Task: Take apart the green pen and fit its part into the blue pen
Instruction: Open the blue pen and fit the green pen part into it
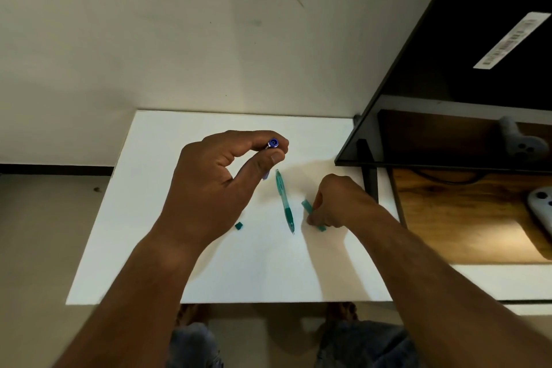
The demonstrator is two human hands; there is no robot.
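1. Head view, centre: the left hand (215,188) is raised above the white worktop (209,278), with thumb and forefinger pinching the blue pen (273,143). The pen is seen end-on, and the thumb covers most of its barrel.
2. Head view, right of centre: the right hand (337,203) rests low on the worktop, fingers curled round a short green pen part (307,206). Both ends of the part show beyond the fingers.
3. Head view, between the hands: the green pen body (285,203) lies on the worktop with its tip toward the lower edge of the frame, touching neither hand.
4. Head view, lower left of the pen body: a small green piece (239,225) lies alone, just beside the left wrist.
5. Head view, right side: a black shelf unit (418,84) with a white barcode label (512,39) overhangs the worktop's right corner. A grey controller (522,143) sits on its shelf, and a white controller (540,209) lies on the wooden surface (448,218) below.
6. Head view, bottom: knees in blue jeans (364,343) show under the worktop edge.
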